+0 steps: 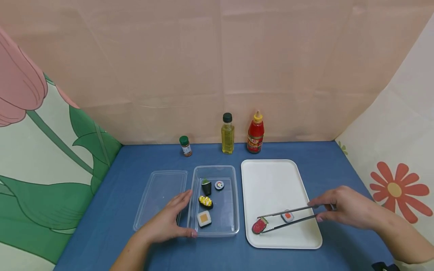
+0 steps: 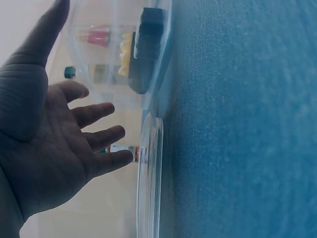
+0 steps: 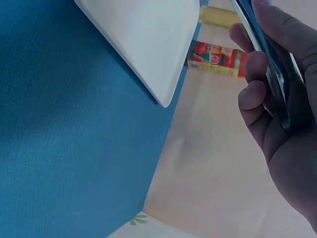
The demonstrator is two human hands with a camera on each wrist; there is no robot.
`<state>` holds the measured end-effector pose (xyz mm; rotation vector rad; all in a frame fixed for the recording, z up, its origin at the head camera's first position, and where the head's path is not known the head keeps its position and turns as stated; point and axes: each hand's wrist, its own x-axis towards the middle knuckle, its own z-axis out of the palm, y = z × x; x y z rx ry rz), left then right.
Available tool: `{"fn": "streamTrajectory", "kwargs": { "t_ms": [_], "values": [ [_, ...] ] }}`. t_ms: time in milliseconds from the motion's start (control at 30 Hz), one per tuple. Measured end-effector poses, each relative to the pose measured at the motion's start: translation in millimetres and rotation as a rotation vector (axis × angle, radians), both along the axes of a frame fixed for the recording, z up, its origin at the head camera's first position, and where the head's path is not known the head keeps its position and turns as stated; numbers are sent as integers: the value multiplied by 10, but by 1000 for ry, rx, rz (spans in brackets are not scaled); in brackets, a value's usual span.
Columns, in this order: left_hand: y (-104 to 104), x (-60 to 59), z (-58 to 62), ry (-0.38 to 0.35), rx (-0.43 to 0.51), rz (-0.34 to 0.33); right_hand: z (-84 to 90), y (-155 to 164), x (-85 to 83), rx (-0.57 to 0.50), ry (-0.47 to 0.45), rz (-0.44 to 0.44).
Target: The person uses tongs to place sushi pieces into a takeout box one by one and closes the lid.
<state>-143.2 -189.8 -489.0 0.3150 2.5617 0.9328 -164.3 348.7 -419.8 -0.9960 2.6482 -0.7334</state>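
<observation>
My right hand (image 1: 346,209) grips a pair of metal tongs (image 1: 295,222) over the white tray (image 1: 268,180). The spread tong tips lie at a red-topped toy sushi piece (image 1: 259,226) near the tray's front left; whether they touch it I cannot tell. Between the tong arms sits a small roll with an orange centre (image 1: 287,216). My left hand (image 1: 166,220), thumb and fingers spread, is at the left side of a clear plastic container (image 1: 222,222). Inside are a green-topped roll (image 1: 206,187), a small round roll (image 1: 219,185), a yellow-topped piece (image 1: 205,202) and a white square piece (image 1: 204,218).
A clear lid (image 1: 166,188) lies flat left of the container, partly behind my left hand. Along the back of the blue table stand a green-capped spice jar (image 1: 185,146), an oil bottle (image 1: 228,135) and a red sauce bottle (image 1: 255,135).
</observation>
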Motion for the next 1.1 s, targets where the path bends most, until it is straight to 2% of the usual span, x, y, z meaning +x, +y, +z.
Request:
{"fn": "streamTrajectory", "kwargs": {
  "t_ms": [133, 467, 1100],
  "values": [
    [2, 0, 2, -1, 3, 1, -5, 3, -2, -7, -1, 6],
    [1, 2, 2, 5, 1, 1, -1, -15, 28, -32, 69, 31],
    [8, 0, 13, 1, 9, -1, 44, 13, 2, -73, 179, -17]
  ]
}}
